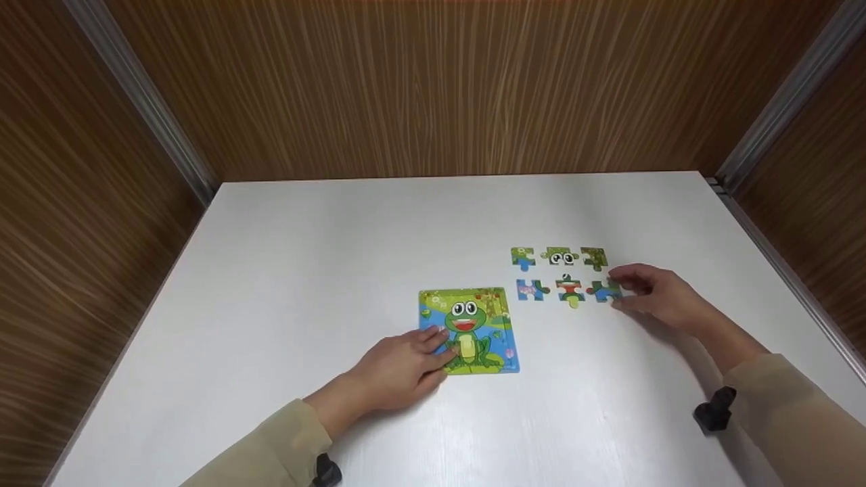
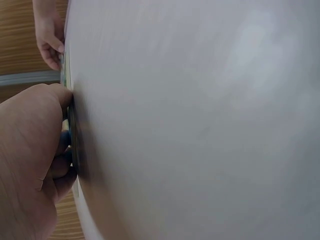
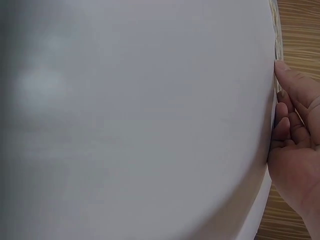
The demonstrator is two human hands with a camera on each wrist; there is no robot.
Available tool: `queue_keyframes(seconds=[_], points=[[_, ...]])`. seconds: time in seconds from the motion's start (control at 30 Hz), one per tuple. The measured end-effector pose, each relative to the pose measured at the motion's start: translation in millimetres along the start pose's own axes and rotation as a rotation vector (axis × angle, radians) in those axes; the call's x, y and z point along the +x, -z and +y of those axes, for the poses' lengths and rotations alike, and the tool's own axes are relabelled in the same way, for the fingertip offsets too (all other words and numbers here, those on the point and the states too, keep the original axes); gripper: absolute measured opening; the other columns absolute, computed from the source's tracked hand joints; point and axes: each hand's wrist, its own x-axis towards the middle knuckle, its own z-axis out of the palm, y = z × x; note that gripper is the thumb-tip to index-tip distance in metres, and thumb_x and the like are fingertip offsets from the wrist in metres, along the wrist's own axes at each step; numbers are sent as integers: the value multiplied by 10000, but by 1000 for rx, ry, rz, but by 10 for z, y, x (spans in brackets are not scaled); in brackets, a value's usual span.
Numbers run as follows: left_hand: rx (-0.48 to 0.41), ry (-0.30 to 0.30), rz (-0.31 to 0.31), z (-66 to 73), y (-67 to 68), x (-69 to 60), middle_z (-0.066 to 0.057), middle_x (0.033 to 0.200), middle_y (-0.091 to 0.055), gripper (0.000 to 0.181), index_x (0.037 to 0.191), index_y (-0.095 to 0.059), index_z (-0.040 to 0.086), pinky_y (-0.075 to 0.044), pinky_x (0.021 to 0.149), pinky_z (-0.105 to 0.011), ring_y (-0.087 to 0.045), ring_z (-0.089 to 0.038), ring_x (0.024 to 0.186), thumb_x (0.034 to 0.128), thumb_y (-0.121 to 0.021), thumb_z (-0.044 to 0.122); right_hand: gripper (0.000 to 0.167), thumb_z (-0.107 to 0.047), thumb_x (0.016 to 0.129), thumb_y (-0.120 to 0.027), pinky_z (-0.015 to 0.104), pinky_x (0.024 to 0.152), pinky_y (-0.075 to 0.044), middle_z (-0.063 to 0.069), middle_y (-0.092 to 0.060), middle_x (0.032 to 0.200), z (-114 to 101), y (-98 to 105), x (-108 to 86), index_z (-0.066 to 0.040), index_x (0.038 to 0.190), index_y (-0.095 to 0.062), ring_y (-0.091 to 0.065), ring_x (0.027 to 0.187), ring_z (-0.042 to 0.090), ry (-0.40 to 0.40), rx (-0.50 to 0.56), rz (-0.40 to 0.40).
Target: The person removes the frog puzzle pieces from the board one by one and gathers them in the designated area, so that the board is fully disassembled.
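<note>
The frog picture board lies flat on the white table, and my left hand rests on its lower left part, covering that corner. To the right of the board are several loose puzzle pieces in two rows. My right hand pinches the puzzle piece at the right end of the near row, fingertips above and thumb below. Beside it lies a frog-mouth piece, then a blue and pink piece. Both hands also show in the left wrist view; the right wrist view shows the right hand low against the table.
The far row has a corner piece, an eyes piece and a dark green corner piece. Wood-grain panels stand behind the white table and at both sides.
</note>
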Motion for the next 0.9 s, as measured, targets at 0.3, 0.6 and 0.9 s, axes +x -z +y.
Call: queue_keyframes(seconds=[0.3,0.6,0.9], points=[[5,-30,50,12,-25,-40,-133,1566,-531,455,1519,-614,158,-441,1174,-430,-480,-281,1481,1119,-498,342,616,-240,956,-819,170,887,-481,166,-598,1468,23,-2,-37,-86,1497,-567,-545,1293,338,17,-11,9],[18,-32,52,4,-13,-41,-124,1571,-527,458,1520,-612,164,-453,1163,-435,-476,-278,1484,1122,-491,355,626,-250,953,-825,194,837,-527,171,-603,1437,4,13,-49,-87,1498,-563,-540,1253,330,1,38,37],[8,-29,51,-19,-19,-15,-132,1568,-526,462,1520,-612,162,-447,1168,-441,-477,-291,1482,1121,-486,359,571,-281,1017,-752,183,856,-502,181,-588,1462,-84,85,-77,-116,1522,-541,-563,1255,321,-36,86,74]])
